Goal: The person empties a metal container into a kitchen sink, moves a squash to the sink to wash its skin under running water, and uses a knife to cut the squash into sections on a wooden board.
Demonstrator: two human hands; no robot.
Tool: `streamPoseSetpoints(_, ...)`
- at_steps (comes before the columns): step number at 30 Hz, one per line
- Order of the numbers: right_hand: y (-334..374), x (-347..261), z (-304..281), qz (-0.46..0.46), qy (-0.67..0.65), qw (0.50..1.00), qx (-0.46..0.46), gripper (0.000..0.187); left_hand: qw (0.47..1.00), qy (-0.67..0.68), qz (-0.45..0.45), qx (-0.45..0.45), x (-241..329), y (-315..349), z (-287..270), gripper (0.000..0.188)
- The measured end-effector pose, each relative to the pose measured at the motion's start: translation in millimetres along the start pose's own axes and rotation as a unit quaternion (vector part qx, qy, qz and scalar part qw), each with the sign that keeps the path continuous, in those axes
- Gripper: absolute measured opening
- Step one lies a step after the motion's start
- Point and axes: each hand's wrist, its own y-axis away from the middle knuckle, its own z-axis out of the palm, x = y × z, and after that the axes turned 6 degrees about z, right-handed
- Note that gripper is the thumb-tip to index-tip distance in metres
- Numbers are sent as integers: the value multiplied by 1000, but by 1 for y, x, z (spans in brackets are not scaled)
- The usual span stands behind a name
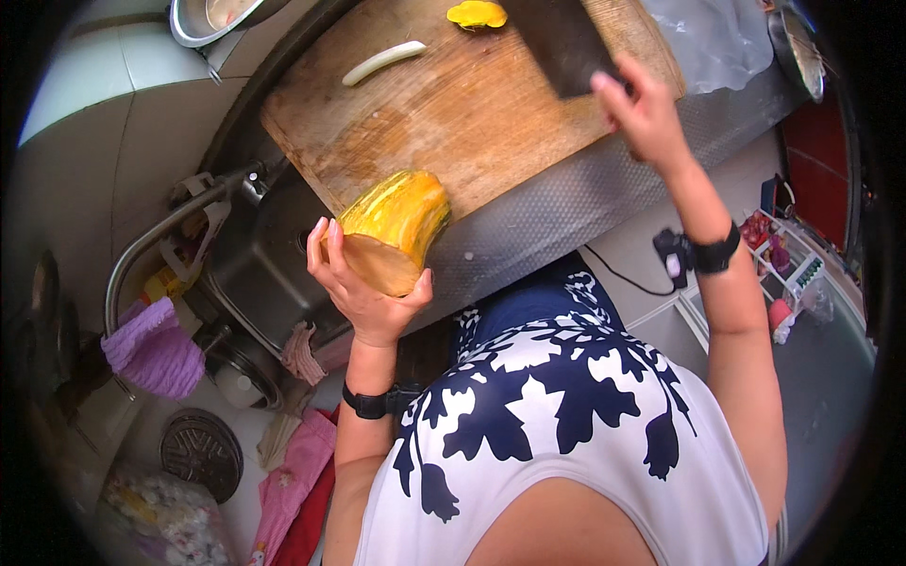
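Observation:
My left hand is closed round a chunk of yellow pumpkin, thumb on one side and fingers on the other. Its pale flat cut face is turned toward me, and its ribbed yellow end rests at the near left corner of the wooden cutting board. At the board's right side, my right hand has its fingertips beside the near end of a dark cleaver blade. Blur hides whether they grip it, and no handle shows. A pale curved strip and a small yellow pumpkin piece lie farther back.
Left of the board is a dark sink with a curved metal tap. A purple cloth hangs over the tap. At the right, a clear plastic bag and a metal bowl stand on the counter.

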Motion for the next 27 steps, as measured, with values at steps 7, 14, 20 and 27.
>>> streamPoseSetpoints(7,60,-33,72,-275,219,933,-75,29,999,-49,0,14,12,-9,10,95)
streamPoseSetpoints(14,67,-34,87,-269,225,931,-98,35,998,-54,-13,23,14,-8,12,96)
streamPoseSetpoints(20,64,-32,96,-280,247,923,-93,39,998,-50,-34,25,9,-7,13,96)
streamPoseSetpoints(27,57,-39,103,-254,267,923,-110,39,998,-22,-48,32,7,-9,14,94)
